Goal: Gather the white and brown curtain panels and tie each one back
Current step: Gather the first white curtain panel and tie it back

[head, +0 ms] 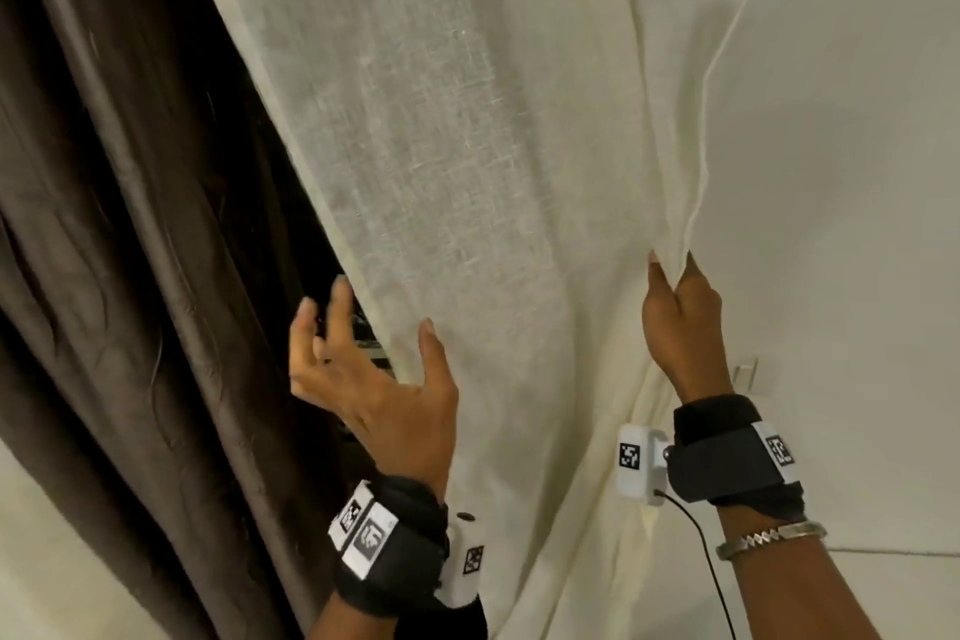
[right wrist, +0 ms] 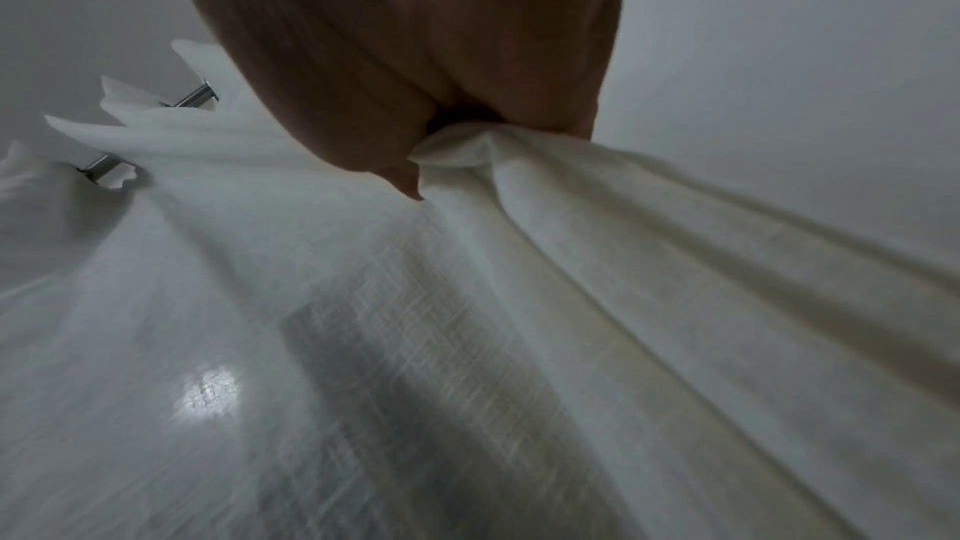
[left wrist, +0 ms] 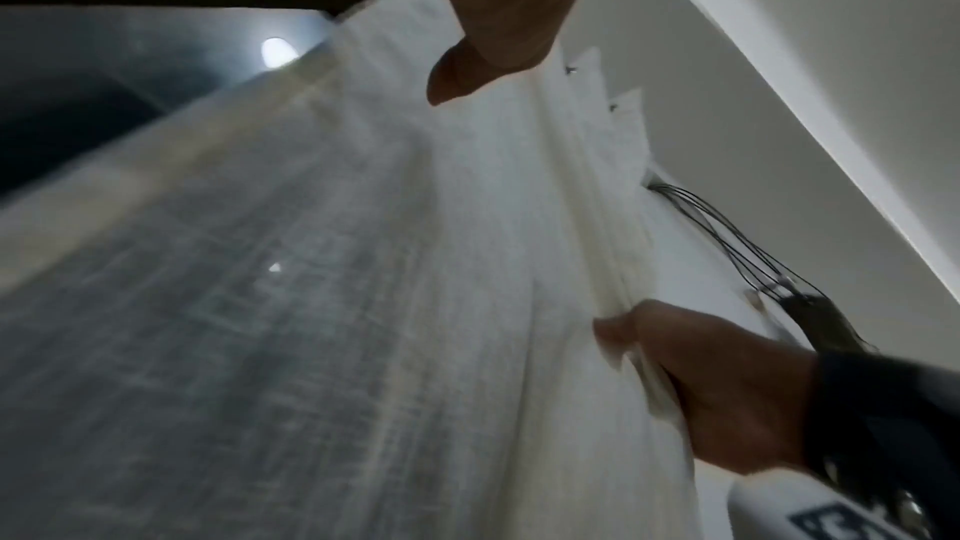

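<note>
- The white curtain (head: 467, 146) hangs straight ahead, its folds running top to bottom; the brown curtain (head: 130, 224) hangs just left of it.
- The right hand (head: 680, 322) pinches the white curtain's right-hand folds.
- The left hand (head: 374, 379), fingers spread and holding nothing, sits at its left edge, nearer the brown curtain.
- Gathering likely means sweeping left to right.

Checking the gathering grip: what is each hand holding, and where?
The right hand pinches the white curtain by its bunched right-hand edge. The left hand is spread at the curtain's left edge, holding nothing.
</note>
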